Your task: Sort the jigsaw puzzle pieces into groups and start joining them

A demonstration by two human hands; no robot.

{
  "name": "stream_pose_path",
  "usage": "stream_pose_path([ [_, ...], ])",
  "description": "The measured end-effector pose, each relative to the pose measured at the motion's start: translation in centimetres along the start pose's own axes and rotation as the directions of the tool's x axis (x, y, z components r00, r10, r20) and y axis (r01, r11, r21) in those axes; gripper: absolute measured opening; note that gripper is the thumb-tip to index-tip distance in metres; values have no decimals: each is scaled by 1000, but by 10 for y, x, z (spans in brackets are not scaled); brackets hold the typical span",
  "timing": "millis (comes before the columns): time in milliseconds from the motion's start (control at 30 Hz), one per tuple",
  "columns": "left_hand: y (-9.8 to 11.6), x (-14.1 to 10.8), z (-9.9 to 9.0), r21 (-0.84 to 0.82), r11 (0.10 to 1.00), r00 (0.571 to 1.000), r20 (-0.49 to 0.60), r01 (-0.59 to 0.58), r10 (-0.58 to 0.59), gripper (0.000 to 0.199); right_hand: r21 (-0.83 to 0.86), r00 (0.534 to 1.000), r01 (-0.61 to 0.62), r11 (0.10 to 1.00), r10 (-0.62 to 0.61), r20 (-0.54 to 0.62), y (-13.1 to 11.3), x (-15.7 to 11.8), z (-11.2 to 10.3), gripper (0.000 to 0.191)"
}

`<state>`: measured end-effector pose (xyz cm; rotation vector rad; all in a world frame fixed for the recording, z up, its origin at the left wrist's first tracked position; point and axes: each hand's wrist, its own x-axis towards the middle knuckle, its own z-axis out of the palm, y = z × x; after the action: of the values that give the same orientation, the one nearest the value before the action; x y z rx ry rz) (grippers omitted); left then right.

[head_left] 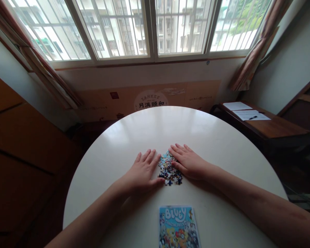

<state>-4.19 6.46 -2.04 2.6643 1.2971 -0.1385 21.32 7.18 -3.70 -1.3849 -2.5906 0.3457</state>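
Observation:
A heap of small mixed-colour puzzle pieces (169,170) lies at the middle of the white round table (113,137). Along the heap's left side my left hand (144,170) rests with its fingers spread and its thumb at the lower left pieces. On the right, my right hand (187,161) lies palm down, fingers stretched out, its fingertips and thumb at the edge of the heap. Neither hand grips anything that shows. Nearer to me lies a blue "Bluey" picture box or card (179,227), cut off by the bottom of the view.
Beyond the table stand a barred window (151,58) and a printed beige panel (204,94). A wooden side table (284,125) with papers (250,115) and a pen is at the right. An orange-brown cabinet (20,137) stands at the left.

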Motion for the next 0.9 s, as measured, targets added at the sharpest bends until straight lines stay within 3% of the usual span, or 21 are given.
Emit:
stream_pose_path([
  [233,5,2,3,-35,999,999,-51,-6,4,90,33,999,-29,999,30,-21,-5,-8,-5,60],
  [367,-5,4,-7,-117,993,976,-212,22,-47,60,47,996,-59,997,61,-59,4,-7,-12,54],
  [433,-9,5,-9,-130,991,955,-298,-29,-11,41,62,994,-72,995,77,-81,10,-5,-13,51],
  [500,-11,6,-9,-122,987,939,-340,-101,54,39,77,992,-84,993,91,-88,14,-3,-13,50],
  [633,-13,12,-1,-87,987,944,-314,-138,104,44,88,991,-108,990,114,-68,22,2,-7,50],
  [900,-26,14,-3,-93,995,935,-355,-34,-1,27,140,986,-105,985,122,-116,28,4,0,47],
])
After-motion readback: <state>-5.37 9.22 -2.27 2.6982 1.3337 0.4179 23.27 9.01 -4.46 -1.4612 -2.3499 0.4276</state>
